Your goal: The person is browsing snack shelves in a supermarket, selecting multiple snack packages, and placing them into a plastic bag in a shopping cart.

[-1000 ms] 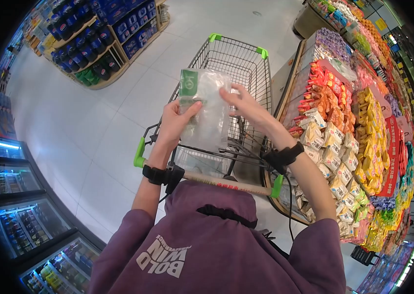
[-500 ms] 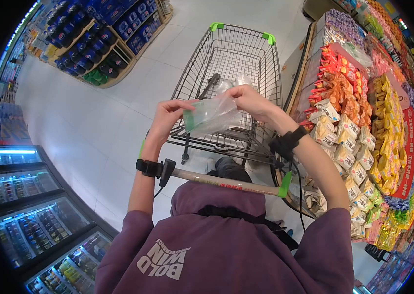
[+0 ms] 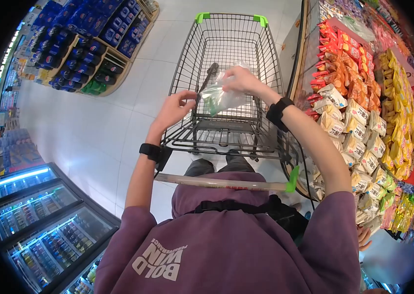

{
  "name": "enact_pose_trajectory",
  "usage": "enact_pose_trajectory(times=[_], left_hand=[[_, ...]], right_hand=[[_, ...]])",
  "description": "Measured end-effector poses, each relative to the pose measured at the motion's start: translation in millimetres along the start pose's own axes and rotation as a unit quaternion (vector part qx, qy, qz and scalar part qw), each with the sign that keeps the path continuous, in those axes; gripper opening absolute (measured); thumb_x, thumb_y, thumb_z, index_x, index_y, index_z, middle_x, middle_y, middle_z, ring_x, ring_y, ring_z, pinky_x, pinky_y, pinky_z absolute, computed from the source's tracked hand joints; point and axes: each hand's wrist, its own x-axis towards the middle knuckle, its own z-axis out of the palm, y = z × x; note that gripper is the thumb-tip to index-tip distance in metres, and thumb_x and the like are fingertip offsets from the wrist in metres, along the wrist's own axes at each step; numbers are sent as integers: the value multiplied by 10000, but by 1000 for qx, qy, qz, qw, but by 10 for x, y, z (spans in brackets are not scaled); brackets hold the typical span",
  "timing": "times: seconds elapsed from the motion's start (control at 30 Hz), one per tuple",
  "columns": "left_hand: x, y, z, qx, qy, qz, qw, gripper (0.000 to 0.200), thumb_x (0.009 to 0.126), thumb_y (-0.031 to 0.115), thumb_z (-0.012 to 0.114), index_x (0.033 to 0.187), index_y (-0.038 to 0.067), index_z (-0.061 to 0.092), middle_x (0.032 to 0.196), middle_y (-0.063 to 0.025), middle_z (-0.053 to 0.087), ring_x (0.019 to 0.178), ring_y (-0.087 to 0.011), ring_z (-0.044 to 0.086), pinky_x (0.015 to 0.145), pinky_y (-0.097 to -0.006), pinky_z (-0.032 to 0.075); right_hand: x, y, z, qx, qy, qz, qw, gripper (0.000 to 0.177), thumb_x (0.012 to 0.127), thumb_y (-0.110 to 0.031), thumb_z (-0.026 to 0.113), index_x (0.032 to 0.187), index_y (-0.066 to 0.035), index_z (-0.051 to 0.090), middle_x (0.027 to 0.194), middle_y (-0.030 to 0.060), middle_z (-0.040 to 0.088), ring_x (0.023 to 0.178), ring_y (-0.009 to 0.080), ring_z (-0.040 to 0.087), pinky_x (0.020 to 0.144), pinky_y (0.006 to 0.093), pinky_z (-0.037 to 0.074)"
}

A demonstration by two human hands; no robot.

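A clear plastic bag with green print (image 3: 214,100) hangs over the shopping cart (image 3: 186,58) from my right hand (image 3: 242,80), whose fingers are closed on its upper part. My left hand (image 3: 173,110) is just left of the bag, over the cart's near left side, its fingers curved and apart with nothing between them. Beyond my right hand more clear plastic (image 3: 243,64) shows, partly hidden by that hand. The cart's handle bar (image 3: 226,184) runs across in front of my body.
Wrapped snacks (image 3: 359,142) are heaped on the display at right. Bottles and blue packs (image 3: 87,56) fill a shelf at upper left. Glass-topped freezers (image 3: 52,220) line the lower left. Another person's hand (image 3: 364,237) shows at the lower right.
My left hand has come off the bag, which both hands held before. My right hand has moved up slightly with the bag. Another person's hand has appeared at lower right.
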Motion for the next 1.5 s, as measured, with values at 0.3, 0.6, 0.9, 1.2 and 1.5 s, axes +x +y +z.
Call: enact_pose_trajectory(times=[0.3,0.6,0.9,1.2,1.5], left_hand=[[-673,-543,-351,235,-274,53,931,637,743,419,801,1192,-7,652,1108,-193,689,1030,-336,654,912,-387,511],[-528,-1106,-550,233,-316,140,909,358,790,151,756,1093,-15,663,1097,-192,679,1013,-375,629,878,-424,505],[-428,-1045,-854,203,-309,132,920,228,811,173,741,959,10,682,1260,-151,622,1133,-344,579,965,-413,470],[-280,-735,-935,181,-304,20,935,186,784,137,751,935,34,722,1281,-134,619,1241,-331,534,996,-411,469],[-143,-607,-888,173,-291,-69,939,187,730,69,771,915,57,747,1252,-91,647,1244,-314,553,976,-397,498]], right_hand=[[275,684,374,-221,66,111,967,327,749,-68,640,1063,22,658,1005,247,678,931,384,676,793,451,558],[238,583,426,-68,90,274,955,353,723,-44,721,1047,68,638,967,222,689,870,282,710,645,374,610],[1056,1716,833,53,90,317,943,473,669,-141,772,1131,-74,697,1098,180,695,1060,290,665,896,347,529],[1797,2654,1262,146,146,319,925,382,752,-101,712,1132,-69,680,1078,174,693,1037,270,657,887,340,512],[2342,2477,1203,-80,284,93,951,297,724,-181,811,977,-60,716,1170,157,621,1154,312,513,988,402,414]])
